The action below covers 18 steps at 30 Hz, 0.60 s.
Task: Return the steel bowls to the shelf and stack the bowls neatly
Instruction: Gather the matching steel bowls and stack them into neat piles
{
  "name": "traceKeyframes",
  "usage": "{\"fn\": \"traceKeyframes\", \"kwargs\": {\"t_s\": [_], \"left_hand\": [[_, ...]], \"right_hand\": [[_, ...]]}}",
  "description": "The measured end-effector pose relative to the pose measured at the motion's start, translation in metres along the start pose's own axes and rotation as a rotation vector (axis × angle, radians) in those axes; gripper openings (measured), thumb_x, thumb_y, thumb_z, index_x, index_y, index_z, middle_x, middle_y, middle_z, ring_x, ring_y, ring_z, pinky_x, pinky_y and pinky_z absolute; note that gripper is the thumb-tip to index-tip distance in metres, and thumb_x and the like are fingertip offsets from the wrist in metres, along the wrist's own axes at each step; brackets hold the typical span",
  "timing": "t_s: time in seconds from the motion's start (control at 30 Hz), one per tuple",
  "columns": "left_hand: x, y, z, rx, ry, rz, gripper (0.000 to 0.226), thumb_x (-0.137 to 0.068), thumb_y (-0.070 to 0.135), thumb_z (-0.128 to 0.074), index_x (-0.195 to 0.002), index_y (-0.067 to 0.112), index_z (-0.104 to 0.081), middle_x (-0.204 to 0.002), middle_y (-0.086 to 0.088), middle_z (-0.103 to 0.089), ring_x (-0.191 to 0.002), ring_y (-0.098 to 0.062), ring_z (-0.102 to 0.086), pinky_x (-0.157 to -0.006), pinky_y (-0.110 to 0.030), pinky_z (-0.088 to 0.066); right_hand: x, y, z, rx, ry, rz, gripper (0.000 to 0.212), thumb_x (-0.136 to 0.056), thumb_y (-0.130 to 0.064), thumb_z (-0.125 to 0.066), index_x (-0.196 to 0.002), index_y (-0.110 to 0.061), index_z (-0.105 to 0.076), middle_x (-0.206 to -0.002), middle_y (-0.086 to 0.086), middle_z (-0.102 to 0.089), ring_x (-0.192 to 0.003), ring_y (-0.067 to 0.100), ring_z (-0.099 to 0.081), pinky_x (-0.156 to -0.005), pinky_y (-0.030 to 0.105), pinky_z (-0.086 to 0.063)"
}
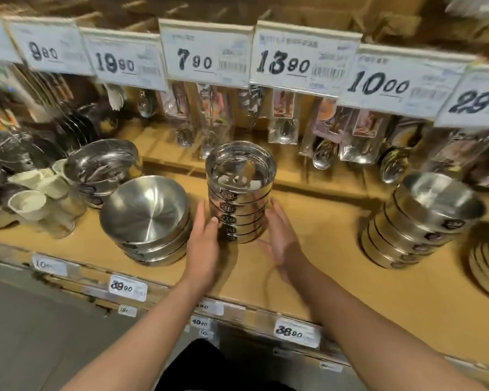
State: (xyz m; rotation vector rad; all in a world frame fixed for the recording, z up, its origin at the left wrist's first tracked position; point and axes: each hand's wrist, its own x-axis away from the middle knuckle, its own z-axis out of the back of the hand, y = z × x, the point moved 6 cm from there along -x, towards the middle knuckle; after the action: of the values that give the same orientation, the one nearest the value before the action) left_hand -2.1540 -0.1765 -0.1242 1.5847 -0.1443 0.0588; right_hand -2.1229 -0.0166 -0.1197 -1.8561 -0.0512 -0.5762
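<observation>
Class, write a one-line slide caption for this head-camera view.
Both hands, left and right, flank a tall stack of round steel bowls on the wooden shop shelf.

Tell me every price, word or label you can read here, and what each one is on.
"9 80": hanging price tag
"19 90": second hanging tag
"7 90": third hanging tag
"13 80": fourth hanging tag
"10 00": fifth hanging tag
"29", rest cut off: last hanging tag
"39 90": shelf-edge label
"38 90": second shelf-edge label
Small print, barcodes, other edge labels and the stickers on the middle bowl stack: too blurred.
</observation>
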Motion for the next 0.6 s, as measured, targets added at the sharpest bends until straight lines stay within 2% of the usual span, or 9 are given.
{"fn": "traceKeyframes", "kwargs": {"t_s": [0.07,0.17,0.27,0.33,0.37,0.43,0.5,0.53,0.6], "left_hand": [[-0.009,0.002,-0.003,0.028,-0.062,-0.020,0.050,-0.105,0.026,-0.045,-0.154,0.037,-0.038,-0.153,0.010,-0.050,-0.144,-0.013,-0.042,-0.121,-0.048,-0.029],[-0.011,0.008,-0.004,0.057,-0.133,-0.017,0.048,-0.103,0.023,-0.045,-0.150,0.034,-0.045,-0.147,0.007,-0.057,-0.140,-0.015,-0.048,-0.120,-0.053,-0.030],[-0.011,0.012,-0.009,0.045,-0.175,-0.023,0.044,-0.102,0.019,-0.045,-0.141,0.037,-0.054,-0.140,0.004,-0.063,-0.135,-0.019,-0.054,-0.117,-0.057,-0.033],[-0.009,0.013,-0.017,0.058,-0.182,-0.020,0.042,-0.102,0.016,-0.045,-0.135,0.039,-0.059,-0.137,0.003,-0.065,-0.131,-0.019,-0.057,-0.116,-0.057,-0.035],[-0.007,0.013,-0.023,0.077,-0.186,-0.012,0.042,-0.101,0.014,-0.046,-0.133,0.039,-0.061,-0.135,0.002,-0.066,-0.130,-0.019,-0.058,-0.116,-0.057,-0.036],[-0.003,0.011,-0.039,0.116,-0.204,0.029,0.043,-0.097,0.013,-0.051,-0.131,0.037,-0.062,-0.134,0.000,-0.066,-0.130,-0.022,-0.058,-0.116,-0.056,-0.037],[0.000,0.011,-0.051,0.144,-0.217,0.043,0.043,-0.097,0.010,-0.054,-0.136,0.029,-0.059,-0.136,-0.003,-0.065,-0.131,-0.027,-0.057,-0.115,-0.057,-0.038],[0.001,0.010,-0.058,0.152,-0.232,0.054,0.044,-0.099,0.007,-0.054,-0.140,0.024,-0.056,-0.137,-0.005,-0.063,-0.131,-0.028,-0.056,-0.115,-0.058,-0.038],[0.002,0.008,-0.073,0.161,-0.257,0.092,0.049,-0.100,0.006,-0.056,-0.147,0.019,-0.048,-0.140,-0.006,-0.061,-0.132,-0.027,-0.056,-0.114,-0.058,-0.040]], "right_hand": [[-0.004,-0.005,-0.007,0.001,-0.030,0.021,0.053,-0.106,-0.032,-0.045,-0.157,-0.027,-0.031,-0.158,-0.008,-0.041,-0.136,0.007,-0.045,-0.110,0.038,-0.039],[-0.002,-0.010,-0.007,-0.007,0.026,0.037,0.042,-0.105,-0.029,-0.047,-0.147,-0.024,-0.049,-0.138,-0.008,-0.061,-0.126,0.010,-0.058,-0.103,0.048,-0.052],[0.000,-0.018,-0.005,0.003,0.039,0.019,0.041,-0.105,-0.025,-0.046,-0.145,-0.017,-0.050,-0.142,0.003,-0.056,-0.132,0.023,-0.054,-0.103,0.053,-0.051],[0.002,-0.020,0.002,-0.069,0.035,0.014,0.044,-0.104,-0.026,-0.048,-0.147,-0.015,-0.047,-0.129,0.000,-0.065,-0.118,0.016,-0.064,-0.106,0.054,-0.048],[0.005,-0.020,0.008,-0.104,0.033,0.009,0.049,-0.103,-0.029,-0.050,-0.150,-0.016,-0.044,-0.122,-0.003,-0.069,-0.109,0.009,-0.067,-0.108,0.053,-0.046],[0.006,-0.015,0.027,-0.109,0.035,0.029,0.056,-0.097,-0.040,-0.053,-0.149,-0.023,-0.045,-0.128,-0.008,-0.068,-0.115,0.005,-0.063,-0.109,0.054,-0.044],[0.007,-0.014,0.045,-0.045,0.066,0.067,0.030,-0.101,-0.038,-0.050,-0.128,-0.037,-0.063,-0.122,-0.017,-0.070,-0.114,0.000,-0.063,-0.107,0.054,-0.046],[0.006,-0.014,0.056,-0.027,0.095,0.074,0.027,-0.102,-0.037,-0.046,-0.118,-0.042,-0.067,-0.118,-0.019,-0.071,-0.111,-0.002,-0.063,-0.105,0.053,-0.048],[0.006,-0.016,0.075,0.005,0.135,0.066,0.033,-0.097,-0.044,-0.042,-0.120,-0.043,-0.066,-0.123,-0.017,-0.069,-0.119,0.003,-0.061,-0.102,0.047,-0.051]]}}
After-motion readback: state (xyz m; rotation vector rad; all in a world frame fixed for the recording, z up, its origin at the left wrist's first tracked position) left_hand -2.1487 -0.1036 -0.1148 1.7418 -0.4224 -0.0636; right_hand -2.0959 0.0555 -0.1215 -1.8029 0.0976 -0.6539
